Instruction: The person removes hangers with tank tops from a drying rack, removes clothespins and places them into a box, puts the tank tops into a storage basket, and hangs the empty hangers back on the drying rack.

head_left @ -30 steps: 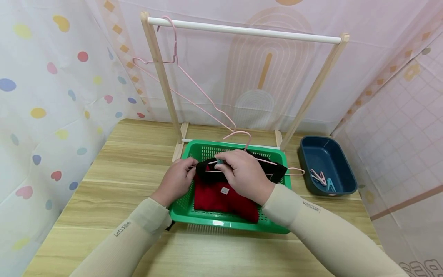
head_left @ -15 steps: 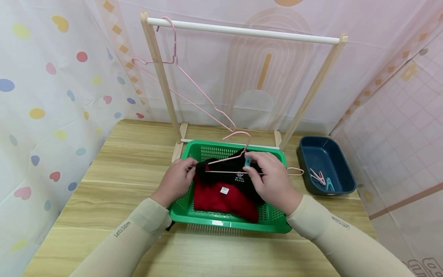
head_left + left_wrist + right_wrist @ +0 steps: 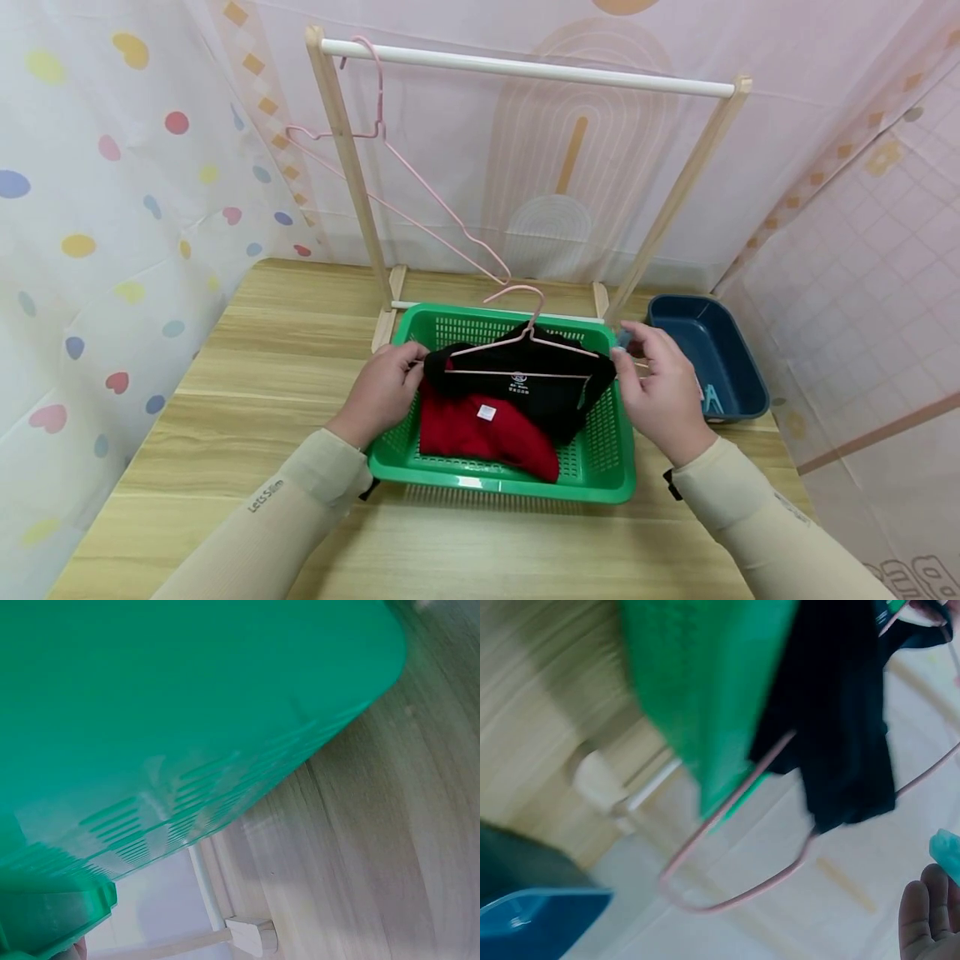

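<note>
A pink hanger [image 3: 517,372] carries a black garment [image 3: 555,408] with a small white print, its hook up, over the green basket [image 3: 502,486]. My left hand [image 3: 381,390] pinches the hanger's left end beside the garment's strap. In my right hand [image 3: 660,392], a light blue clothespin [image 3: 623,338] is held between thumb and fingers, close to the garment's right strap and the hanger's right end. The right wrist view shows the clothespin [image 3: 946,853] apart from the black strap [image 3: 847,750]. A red garment [image 3: 487,442] with a white label lies in the basket.
Behind the basket stands a wooden rack with a white rail [image 3: 525,67]; another pink hanger [image 3: 381,100] hangs at its left. To the right, a dark blue tub [image 3: 720,342] holds clothespins [image 3: 712,398], partly hidden by my right hand. The wooden table [image 3: 247,375] lies beneath.
My right hand has moved right with the clothespin, from the garment's left strap past the hanger's middle to its right end. My left hand has stayed in place.
</note>
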A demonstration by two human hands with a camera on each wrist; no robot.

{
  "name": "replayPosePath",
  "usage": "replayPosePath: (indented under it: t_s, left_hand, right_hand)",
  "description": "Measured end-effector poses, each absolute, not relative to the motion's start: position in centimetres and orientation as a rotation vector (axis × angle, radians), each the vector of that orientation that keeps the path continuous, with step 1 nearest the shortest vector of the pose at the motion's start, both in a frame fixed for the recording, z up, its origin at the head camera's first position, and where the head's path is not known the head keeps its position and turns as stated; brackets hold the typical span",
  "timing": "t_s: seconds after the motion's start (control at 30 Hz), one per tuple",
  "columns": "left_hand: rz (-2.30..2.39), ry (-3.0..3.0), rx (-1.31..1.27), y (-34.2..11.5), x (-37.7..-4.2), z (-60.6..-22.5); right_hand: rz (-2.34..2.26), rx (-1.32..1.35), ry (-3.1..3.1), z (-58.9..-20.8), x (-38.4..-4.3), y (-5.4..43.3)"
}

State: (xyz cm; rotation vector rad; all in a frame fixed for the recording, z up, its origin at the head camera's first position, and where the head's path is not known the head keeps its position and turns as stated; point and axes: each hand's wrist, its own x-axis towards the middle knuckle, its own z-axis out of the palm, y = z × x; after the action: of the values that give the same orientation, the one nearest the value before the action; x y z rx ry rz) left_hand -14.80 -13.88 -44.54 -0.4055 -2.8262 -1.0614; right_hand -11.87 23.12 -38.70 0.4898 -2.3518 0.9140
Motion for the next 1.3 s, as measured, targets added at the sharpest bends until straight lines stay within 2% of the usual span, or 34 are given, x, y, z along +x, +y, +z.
replayPosePath:
  t_s: [0.83, 1.3]
  left_hand:
    - [-1.019, -2.817, -0.42, -13.9, -14.8, -44.8]
    - [-1.025, -2.812, -0.417, -13.9, -14.8, -44.9]
  right_hand:
    - [0.763, -0.157, -2.654, -42.7, -13.9, 32.9]
    - [0.674, -0.394, -2.826, -45.8, -14.3, 36.7]
